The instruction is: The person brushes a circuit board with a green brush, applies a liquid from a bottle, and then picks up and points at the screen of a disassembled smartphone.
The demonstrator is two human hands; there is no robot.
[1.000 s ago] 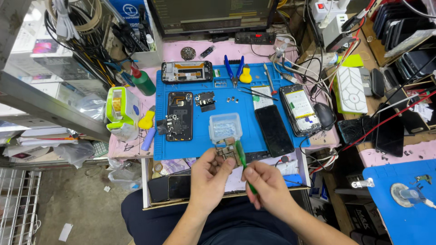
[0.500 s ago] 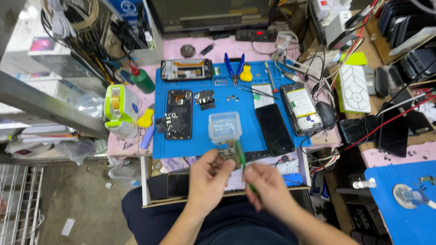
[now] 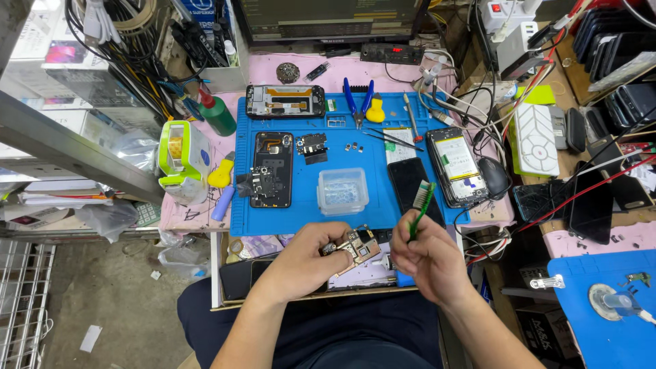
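Head view, looking down at the bench. Left hand [image 3: 303, 260] pinches a small phone circuit board [image 3: 357, 247] between thumb and fingertips, fingers curled tight on its left edge. Board sits in the air just past the near edge of the blue work mat [image 3: 307, 205], above an open drawer [image 3: 355, 277], tilted slightly. Right hand [image 3: 427, 256] grips a green brush [image 3: 420, 205] in a closed fist, bristle end pointing up and away, just right of the board; brush not touching board as far as I can tell. On the mat: clear plastic tray [image 3: 342, 190] right behind the hands, opened black phone [image 3: 272, 169] to the left, phone frame [image 3: 285, 101] at the far edge, blue-handled pliers [image 3: 357, 101], dark phone screen [image 3: 408, 183] and another opened phone [image 3: 456, 164] on the right. Green-and-white tape dispenser [image 3: 182, 160] stands off the mat's left side, green bottle [image 3: 217, 115] near it.
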